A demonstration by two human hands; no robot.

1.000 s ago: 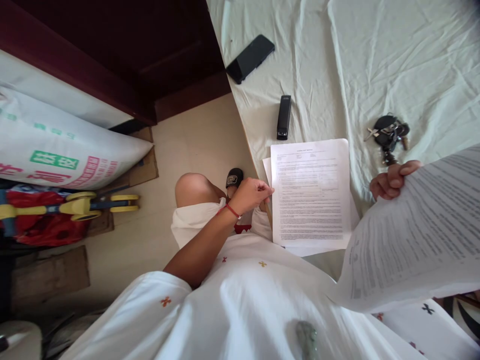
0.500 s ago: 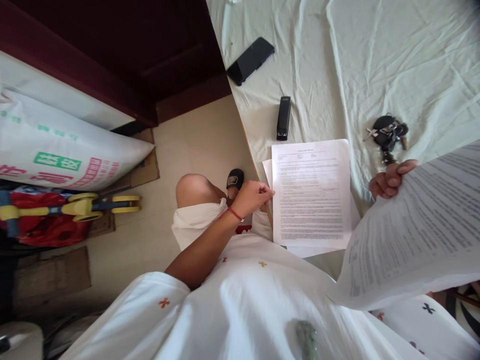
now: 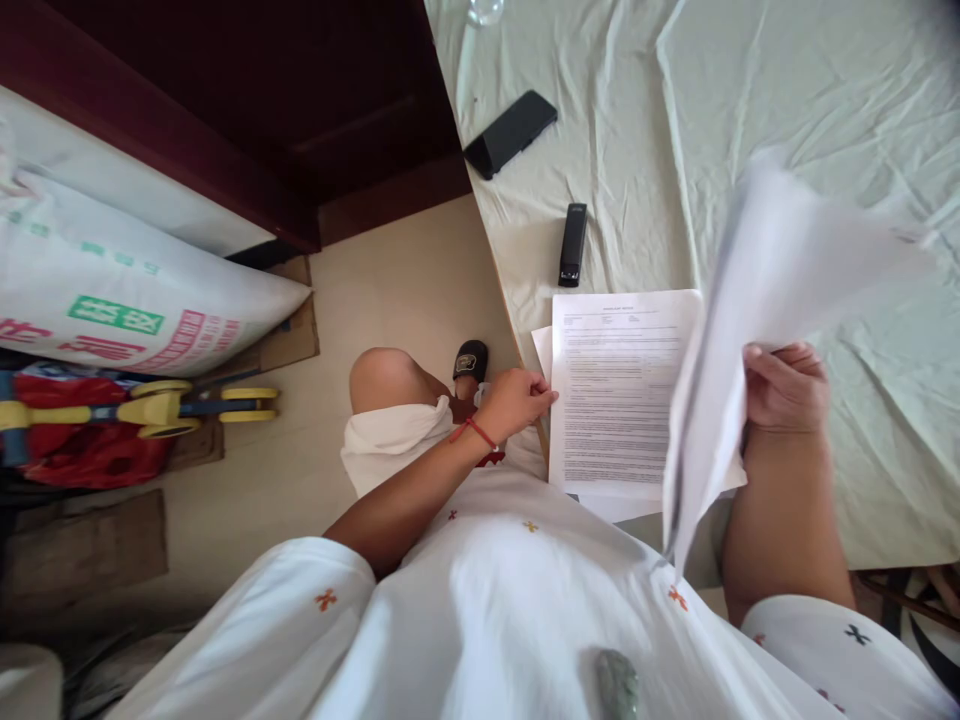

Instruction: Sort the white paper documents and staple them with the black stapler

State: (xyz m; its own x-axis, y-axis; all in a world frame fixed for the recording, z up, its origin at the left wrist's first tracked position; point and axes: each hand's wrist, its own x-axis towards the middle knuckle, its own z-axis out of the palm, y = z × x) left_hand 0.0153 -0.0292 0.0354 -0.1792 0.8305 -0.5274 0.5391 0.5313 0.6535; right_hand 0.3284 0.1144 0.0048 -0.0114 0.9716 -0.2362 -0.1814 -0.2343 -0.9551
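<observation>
My left hand, a red string bracelet at its wrist, is closed at the left edge of a printed sheet. Its thumb and fingertips pinch that edge. The sheet lies on the table on top of other white paper that sticks out at its sides. My right hand grips several raised sheets of paper between thumb and fingers. Those sheets stand tilted, bent and partly blurred, and they cover the right side of the lying page.
A black stapler lies above the printed page. Farther up, a black folded case rests near the edge of the cloth-covered table. A clear glass object is at the top. Left on the floor are a white sack and a yellow-blue ride-on toy.
My right hand has swung the raised sheets leftward and up, from the right side to over the page's edge. The bunch of keys is now hidden behind them. My left hand stays at the page.
</observation>
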